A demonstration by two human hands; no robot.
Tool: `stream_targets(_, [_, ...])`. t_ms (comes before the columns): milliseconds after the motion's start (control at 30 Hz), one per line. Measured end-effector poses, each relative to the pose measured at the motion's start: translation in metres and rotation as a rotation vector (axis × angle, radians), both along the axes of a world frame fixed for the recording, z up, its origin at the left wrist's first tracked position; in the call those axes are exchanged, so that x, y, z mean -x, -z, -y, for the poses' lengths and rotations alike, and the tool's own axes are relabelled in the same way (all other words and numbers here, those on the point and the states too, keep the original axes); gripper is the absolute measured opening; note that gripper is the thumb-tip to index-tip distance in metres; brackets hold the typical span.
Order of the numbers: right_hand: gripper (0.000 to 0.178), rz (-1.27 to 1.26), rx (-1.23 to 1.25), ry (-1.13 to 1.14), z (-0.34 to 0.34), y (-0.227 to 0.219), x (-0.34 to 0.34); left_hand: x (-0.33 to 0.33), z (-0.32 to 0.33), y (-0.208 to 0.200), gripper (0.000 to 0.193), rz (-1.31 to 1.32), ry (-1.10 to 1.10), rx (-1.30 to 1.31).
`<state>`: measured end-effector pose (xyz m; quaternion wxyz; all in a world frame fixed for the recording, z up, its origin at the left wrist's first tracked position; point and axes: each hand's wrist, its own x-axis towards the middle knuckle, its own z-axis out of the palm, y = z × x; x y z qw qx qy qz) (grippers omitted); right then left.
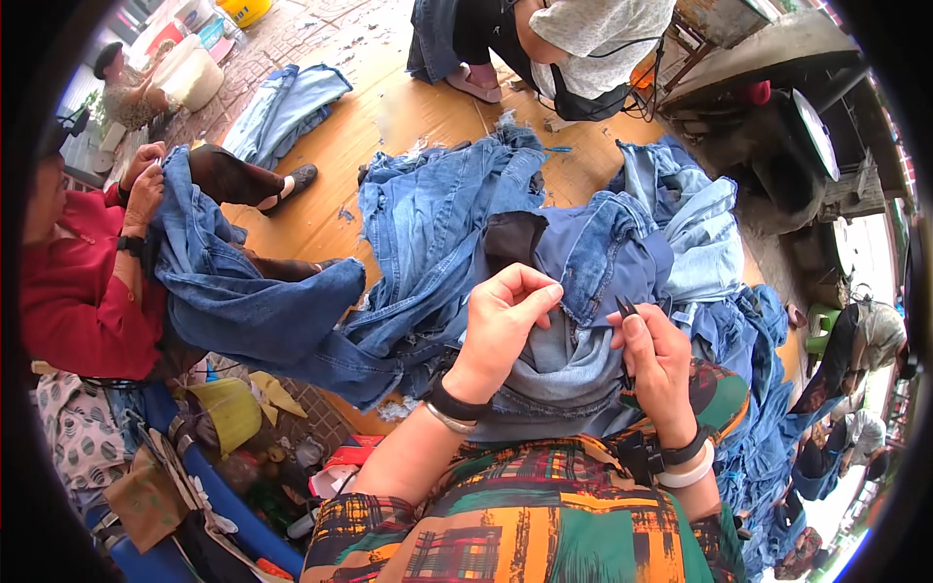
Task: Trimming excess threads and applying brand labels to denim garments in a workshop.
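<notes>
A denim garment with a frayed edge lies bunched over my lap, its blue-grey and dark patches turned up beyond my hands. My left hand is closed above it, thumb and forefinger pinched together; whatever they hold is too small to make out. To its right, my right hand grips small black thread snips, only their pointed tips showing past the thumb and fingers. The tips sit close to the denim, and I cannot tell whether they touch it.
Piled jeans cover the wooden board ahead, with more denim at right. On the left, a person in red holds jeans. Another person is at the far side. A blue-edged container of scraps stands lower left.
</notes>
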<state>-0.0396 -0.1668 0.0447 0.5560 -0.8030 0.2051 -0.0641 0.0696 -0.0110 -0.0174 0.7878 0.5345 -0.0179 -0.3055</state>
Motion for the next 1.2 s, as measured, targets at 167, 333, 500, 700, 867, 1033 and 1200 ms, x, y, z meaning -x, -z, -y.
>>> stream_targets(167, [0.026,0.0,-0.001,-0.08,0.003,-0.001,-0.002,0.002,-0.003,0.002,0.006,-0.079,-0.024,0.033])
stream_targets(333, [0.022,0.099,0.209,-0.146,0.005,0.005,-0.004,0.001,-0.002,0.0,0.007,-0.1,-0.016,0.022])
stream_targets(500, [0.019,0.116,0.236,-0.144,0.006,0.004,-0.006,0.005,0.0,0.0,0.009,-0.113,-0.044,0.015])
stream_targets(700, [0.019,0.114,0.232,-0.119,0.01,0.005,-0.004,0.013,0.015,-0.007,0.01,0.372,-0.089,-0.254])
stream_targets(867, [0.017,0.085,0.247,-0.116,0.012,0.001,-0.005,0.011,0.016,-0.004,0.008,0.376,-0.094,-0.264])
stream_targets(1033, [0.018,0.099,0.331,-0.173,0.012,-0.005,-0.011,0.006,0.01,-0.006,0.008,-0.032,-0.096,-0.045])
stream_targets(1200, [0.019,0.15,0.487,-0.234,0.016,-0.008,-0.019,0.012,0.014,-0.005,0.008,0.089,-0.145,-0.064])
